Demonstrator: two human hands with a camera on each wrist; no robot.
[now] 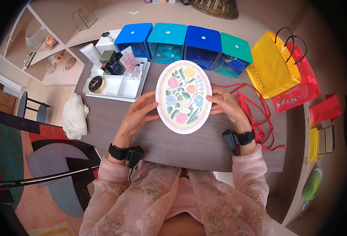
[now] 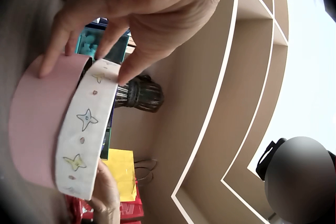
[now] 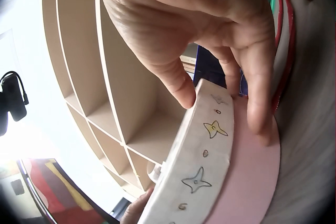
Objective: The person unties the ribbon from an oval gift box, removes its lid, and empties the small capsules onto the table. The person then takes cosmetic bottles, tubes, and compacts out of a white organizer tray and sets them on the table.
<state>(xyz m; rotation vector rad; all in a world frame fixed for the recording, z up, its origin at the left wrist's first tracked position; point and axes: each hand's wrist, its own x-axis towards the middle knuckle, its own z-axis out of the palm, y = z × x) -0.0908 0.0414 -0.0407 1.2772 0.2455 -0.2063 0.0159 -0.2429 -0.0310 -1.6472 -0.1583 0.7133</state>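
Note:
An oval box (image 1: 184,96) with a flower-painted lid is held tilted over the dark wooden table (image 1: 173,145). My left hand (image 1: 140,114) pinches its left side and my right hand (image 1: 224,104) pinches its right side. In the left wrist view the left hand (image 2: 121,40) has its thumb on the white star-marked lid rim (image 2: 84,129) and its fingers on the pink base (image 2: 34,124). In the right wrist view the right hand (image 3: 220,77) has its thumb on the lid rim (image 3: 202,166) and a finger on the pink base (image 3: 247,176).
A white tray (image 1: 118,88) of cosmetics sits at the back left. Several blue and teal bins (image 1: 185,43) line the far edge. Yellow (image 1: 271,67) and red (image 1: 299,86) bags stand at the right, red bag handles (image 1: 260,114) by my right wrist, a crumpled white wrap (image 1: 75,114) at the left edge.

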